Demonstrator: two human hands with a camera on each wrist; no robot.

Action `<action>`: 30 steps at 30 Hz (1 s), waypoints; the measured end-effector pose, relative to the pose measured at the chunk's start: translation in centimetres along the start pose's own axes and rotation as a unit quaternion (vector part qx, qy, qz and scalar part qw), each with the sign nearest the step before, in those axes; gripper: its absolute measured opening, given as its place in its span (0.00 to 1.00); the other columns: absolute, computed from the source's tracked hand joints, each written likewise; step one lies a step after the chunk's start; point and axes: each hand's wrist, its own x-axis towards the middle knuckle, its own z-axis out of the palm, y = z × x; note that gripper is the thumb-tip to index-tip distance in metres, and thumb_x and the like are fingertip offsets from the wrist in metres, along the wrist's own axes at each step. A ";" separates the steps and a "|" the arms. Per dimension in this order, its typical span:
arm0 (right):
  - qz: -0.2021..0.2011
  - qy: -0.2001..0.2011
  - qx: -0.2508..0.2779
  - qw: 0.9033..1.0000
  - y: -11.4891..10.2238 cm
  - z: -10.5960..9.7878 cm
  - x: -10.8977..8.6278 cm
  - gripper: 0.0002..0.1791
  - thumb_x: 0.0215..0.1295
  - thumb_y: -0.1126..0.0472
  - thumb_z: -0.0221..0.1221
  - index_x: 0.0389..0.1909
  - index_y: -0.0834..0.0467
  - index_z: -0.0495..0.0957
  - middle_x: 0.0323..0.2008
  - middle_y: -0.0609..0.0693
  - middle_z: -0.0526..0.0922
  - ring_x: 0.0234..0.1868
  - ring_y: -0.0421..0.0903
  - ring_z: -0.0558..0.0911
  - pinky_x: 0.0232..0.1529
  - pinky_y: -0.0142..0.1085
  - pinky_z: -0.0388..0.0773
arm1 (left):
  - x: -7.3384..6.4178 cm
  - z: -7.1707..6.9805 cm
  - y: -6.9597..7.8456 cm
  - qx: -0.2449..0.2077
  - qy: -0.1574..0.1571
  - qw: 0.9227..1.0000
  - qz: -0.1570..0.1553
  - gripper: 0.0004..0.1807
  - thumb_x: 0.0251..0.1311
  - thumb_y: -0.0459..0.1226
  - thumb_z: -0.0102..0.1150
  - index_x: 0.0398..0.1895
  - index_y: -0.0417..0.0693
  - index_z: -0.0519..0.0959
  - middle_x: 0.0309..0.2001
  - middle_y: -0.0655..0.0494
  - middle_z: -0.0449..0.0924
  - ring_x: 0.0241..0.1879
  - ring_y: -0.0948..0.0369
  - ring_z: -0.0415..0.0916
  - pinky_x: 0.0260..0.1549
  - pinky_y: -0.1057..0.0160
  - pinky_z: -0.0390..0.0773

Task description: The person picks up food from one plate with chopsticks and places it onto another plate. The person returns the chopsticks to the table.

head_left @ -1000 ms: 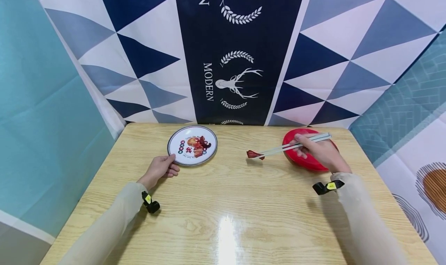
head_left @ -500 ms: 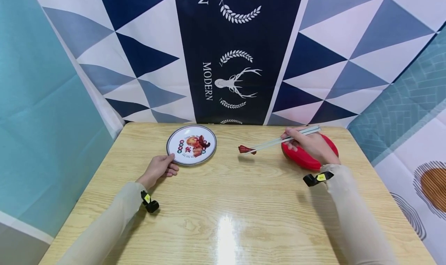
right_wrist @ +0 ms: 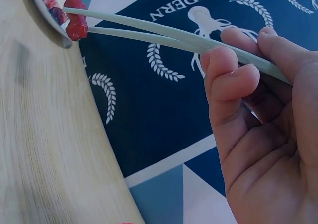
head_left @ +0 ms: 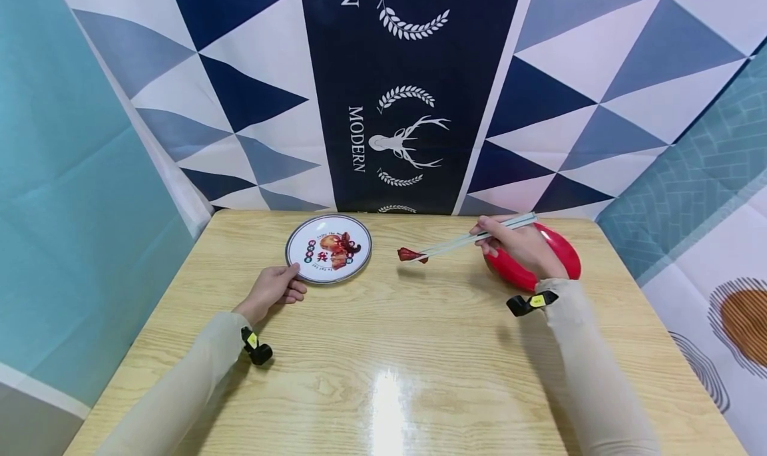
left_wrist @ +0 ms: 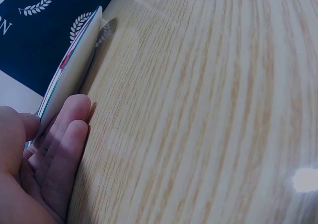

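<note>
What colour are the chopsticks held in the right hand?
The chopsticks are pale green, seen best in the right wrist view.

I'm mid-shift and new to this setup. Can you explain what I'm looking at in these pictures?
There's no machine here: a person works with two bare hands. The wide picture comes from a camera on the head, looking down at the table. The other two come from the left wrist camera and the right wrist camera, each facing its own hand.

On the table's far side are a white plate with a printed picture, and a red dish partly hidden by the right hand. The left hand pinches the plate's rim. The right hand holds pale chopsticks, whose tips grip a dark red piece of food above the table, between plate and dish.
</note>
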 end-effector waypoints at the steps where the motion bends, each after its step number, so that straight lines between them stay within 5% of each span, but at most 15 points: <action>1: 0.002 -0.001 0.003 1.000 0.0 0.1 0.0 0.26 0.75 0.42 0.58 0.52 0.62 0.83 0.29 0.51 0.86 0.26 0.44 0.83 0.41 0.31 0.84 | 0.0 0.0 0.0 0.000 0.000 1.000 0.000 0.30 0.80 0.55 0.44 0.55 0.35 0.79 0.31 0.58 0.87 0.27 0.67 0.84 0.30 0.69 0.86; 13: -0.027 -0.031 0.017 0.999 -0.1 1.2 0.8 0.24 0.77 0.46 0.57 0.51 0.64 0.83 0.30 0.49 0.87 0.27 0.44 0.83 0.31 0.31 0.83 | -0.2 0.1 0.1 -0.002 -0.002 1.000 0.000 0.30 0.80 0.55 0.44 0.55 0.34 0.78 0.30 0.58 0.86 0.26 0.68 0.84 0.30 0.70 0.86; 23: -0.032 -0.052 0.036 0.997 -0.3 2.3 1.7 0.24 0.77 0.47 0.57 0.51 0.67 0.82 0.33 0.51 0.89 0.29 0.44 0.84 0.38 0.29 0.86 | 0.0 0.1 -0.1 -0.009 -0.003 1.000 -0.001 0.30 0.80 0.54 0.44 0.57 0.34 0.77 0.29 0.59 0.86 0.26 0.67 0.84 0.30 0.70 0.86; 30: -0.052 -0.060 0.062 0.995 -0.1 3.7 2.4 0.22 0.79 0.52 0.56 0.48 0.70 0.82 0.32 0.52 0.88 0.26 0.42 0.81 0.28 0.28 0.81 | 0.1 0.1 0.1 -0.007 -0.007 1.000 0.001 0.29 0.80 0.54 0.44 0.54 0.34 0.78 0.30 0.57 0.86 0.26 0.66 0.84 0.29 0.69 0.86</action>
